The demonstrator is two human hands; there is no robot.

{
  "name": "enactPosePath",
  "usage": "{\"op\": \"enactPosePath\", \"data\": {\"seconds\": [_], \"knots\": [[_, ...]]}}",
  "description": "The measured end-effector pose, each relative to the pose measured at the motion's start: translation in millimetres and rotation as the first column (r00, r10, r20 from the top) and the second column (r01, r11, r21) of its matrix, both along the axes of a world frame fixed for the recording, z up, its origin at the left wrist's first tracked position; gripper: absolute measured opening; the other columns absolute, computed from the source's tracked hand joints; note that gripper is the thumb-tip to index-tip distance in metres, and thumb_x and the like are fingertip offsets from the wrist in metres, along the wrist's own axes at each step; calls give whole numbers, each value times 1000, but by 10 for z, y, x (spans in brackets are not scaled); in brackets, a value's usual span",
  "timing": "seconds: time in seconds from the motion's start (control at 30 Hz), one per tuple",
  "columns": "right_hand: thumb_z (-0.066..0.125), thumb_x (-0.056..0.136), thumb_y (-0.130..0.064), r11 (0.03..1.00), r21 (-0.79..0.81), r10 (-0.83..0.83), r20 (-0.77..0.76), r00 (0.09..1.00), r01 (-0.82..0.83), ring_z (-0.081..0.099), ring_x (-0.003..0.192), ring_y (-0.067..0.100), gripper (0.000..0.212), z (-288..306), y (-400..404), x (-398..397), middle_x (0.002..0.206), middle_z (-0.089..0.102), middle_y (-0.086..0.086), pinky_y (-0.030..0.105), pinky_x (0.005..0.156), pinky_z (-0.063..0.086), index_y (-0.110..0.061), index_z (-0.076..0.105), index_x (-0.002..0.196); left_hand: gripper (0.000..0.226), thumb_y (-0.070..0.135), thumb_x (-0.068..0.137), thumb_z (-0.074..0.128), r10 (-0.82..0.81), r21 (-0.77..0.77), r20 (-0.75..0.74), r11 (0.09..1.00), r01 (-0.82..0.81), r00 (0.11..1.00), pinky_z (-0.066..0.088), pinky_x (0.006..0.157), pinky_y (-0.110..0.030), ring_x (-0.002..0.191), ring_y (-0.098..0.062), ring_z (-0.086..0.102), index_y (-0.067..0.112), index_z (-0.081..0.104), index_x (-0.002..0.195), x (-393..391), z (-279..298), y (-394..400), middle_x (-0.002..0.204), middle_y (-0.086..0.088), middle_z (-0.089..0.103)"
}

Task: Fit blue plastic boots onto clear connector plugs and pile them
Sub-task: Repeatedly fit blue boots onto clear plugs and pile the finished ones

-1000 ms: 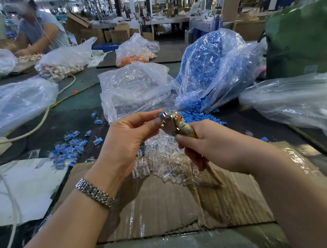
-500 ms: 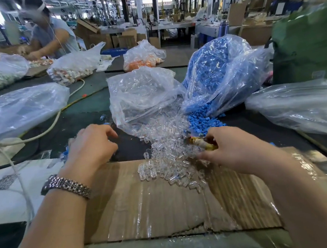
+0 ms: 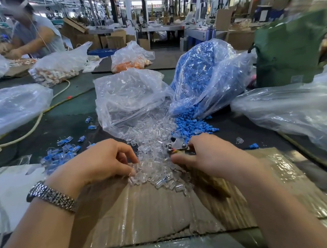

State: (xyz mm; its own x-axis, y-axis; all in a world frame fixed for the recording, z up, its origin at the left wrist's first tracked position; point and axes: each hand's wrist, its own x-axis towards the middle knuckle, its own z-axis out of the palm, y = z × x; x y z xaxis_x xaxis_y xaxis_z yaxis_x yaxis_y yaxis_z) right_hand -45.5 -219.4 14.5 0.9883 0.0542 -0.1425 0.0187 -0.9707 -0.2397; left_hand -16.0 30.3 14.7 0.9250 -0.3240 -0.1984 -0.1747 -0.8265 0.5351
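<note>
Left hand (image 3: 101, 165) pinching into clear plugs (image 3: 154, 144), right hand (image 3: 207, 155) gripping tool (image 3: 177, 148); risk: plugs scattering toward three o'clock.

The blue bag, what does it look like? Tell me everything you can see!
The blue bag is thin, see-through, crinkly plastic, stuffed with small blue boots. It slumps on the dark table, leaning right, behind the hands. Its mouth is open at the front, and boots spill out into a heap on the table. The clear bag of plugs presses against its left side. Neither hand touches it.
</note>
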Motion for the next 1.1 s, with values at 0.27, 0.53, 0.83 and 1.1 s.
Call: {"op": "enactPosePath", "data": {"seconds": [0.27, 0.53, 0.83, 1.1], "knots": [[65, 92, -7, 965, -2, -259, 131, 957, 262, 65, 105, 27, 25, 166, -654, 156, 114, 73, 6, 36, 95, 52, -18, 74, 113, 8, 31, 84, 81, 62, -4, 143, 998, -62, 988, 44, 67, -13, 72, 12, 64, 34, 74, 86, 44, -87, -79, 79, 15, 73], [72, 87, -8, 969, 25, -248, 86, 965, 247, 67, 95, 27, 16, -55, -584, 220, 103, 72, 8, 41, 91, 55, -20, 79, 96, 8, 23, 86, 81, 114, -187, 104, 978, -93, 988, 60, 69, -25, 67, -9, 73, 24, 73, 89, 55, -129, -136, 74, 7, 76], [71, 90, -11, 942, 251, -275, 198, 941, 223, 65, 83, 21, 11, -41, -550, 267, 94, 67, 1, 34, 72, 54, -18, 65, 97, 22, 3, 71, 78, 122, -780, -318, 531, -332, 940, 61, 71, -25, 92, -33, 76, -1, 78, 92, 60, -96, -205, 98, -23, 76], [78, 86, -4, 543, 840, -205, 150, 967, -16, 74, 70, 19, 12, 89, -234, 116, 81, 76, 9, 37, 73, 63, -11, 72, 93, 29, -10, 70, 70, -64, -870, -437, 282, -404, 897, 61, 70, -24, 102, -38, 73, -10, 73, 99, 17, -120, -317, 107, -30, 72]]}}
